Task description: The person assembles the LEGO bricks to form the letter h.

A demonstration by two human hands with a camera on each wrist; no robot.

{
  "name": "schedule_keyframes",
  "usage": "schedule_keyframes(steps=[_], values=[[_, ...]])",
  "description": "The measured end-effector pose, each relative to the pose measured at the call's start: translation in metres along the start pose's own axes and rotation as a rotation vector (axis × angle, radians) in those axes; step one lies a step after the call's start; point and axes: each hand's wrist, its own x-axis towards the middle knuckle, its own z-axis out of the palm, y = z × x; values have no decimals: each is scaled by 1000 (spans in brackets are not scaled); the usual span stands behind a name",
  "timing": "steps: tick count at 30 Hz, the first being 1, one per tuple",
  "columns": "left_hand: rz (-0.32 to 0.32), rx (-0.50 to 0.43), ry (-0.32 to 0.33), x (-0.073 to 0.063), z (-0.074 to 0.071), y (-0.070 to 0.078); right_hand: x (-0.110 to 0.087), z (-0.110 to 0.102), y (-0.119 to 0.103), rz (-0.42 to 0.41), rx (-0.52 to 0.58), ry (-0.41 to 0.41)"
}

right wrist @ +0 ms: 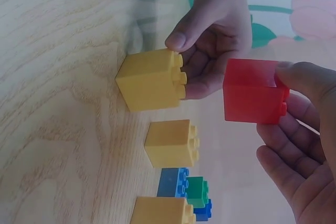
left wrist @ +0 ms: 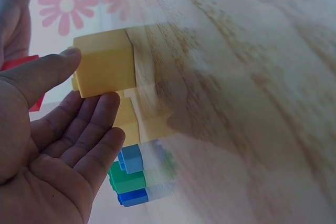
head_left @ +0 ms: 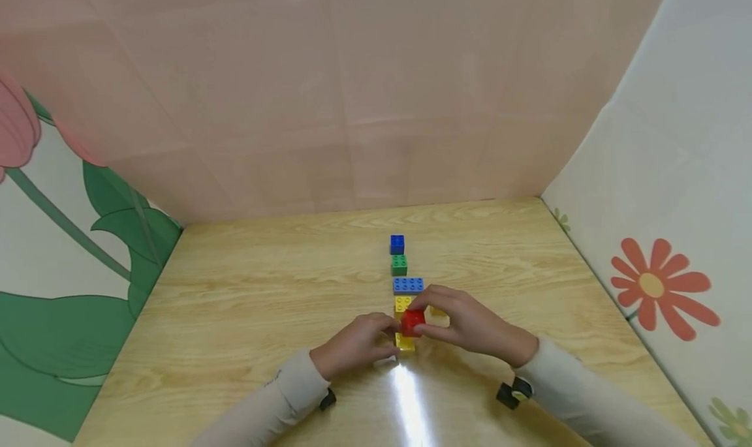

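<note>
My right hand [head_left: 470, 322] pinches a red toy building brick [head_left: 413, 323] between thumb and fingers, its studs facing up. The red brick is held above the table, close over the nearest yellow brick [right wrist: 149, 81]. At that yellow brick, my left hand [head_left: 360, 344] has its thumb [left wrist: 55, 67] on one side and fingertips on the other, holding it where it stands on the wooden table. Another yellow brick [right wrist: 169, 142] stands just beyond it. A third yellow brick [head_left: 438, 310] is partly hidden behind my right hand in the head view.
Farther back in a line stand a long light-blue brick [head_left: 408, 286], a green brick [head_left: 399, 265] and a dark-blue brick [head_left: 397, 244]. A pink-beige wall [head_left: 352, 107] closes off the table's far side. Flower-printed panels [head_left: 658, 205] stand at left and right.
</note>
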Motion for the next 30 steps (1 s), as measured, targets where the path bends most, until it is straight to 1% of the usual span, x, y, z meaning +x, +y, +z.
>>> schedule_keyframes(steps=[4, 9, 15, 22, 30], values=[[6, -9, 3, -1, 0, 0, 2, 2, -3, 36, 23, -29], [34, 11, 19, -1, 0, 0, 2, 4, -5, 64, 27, -48], [44, 3, 30, -1, 0, 0, 4, 5, -5, 39, 33, -48], [63, 9, 43, -1, 1, -1, 2, 8, -3, 38, 50, -66], [42, -9, 28, -1, 1, -3, 1, 11, -3, 61, 54, -91]])
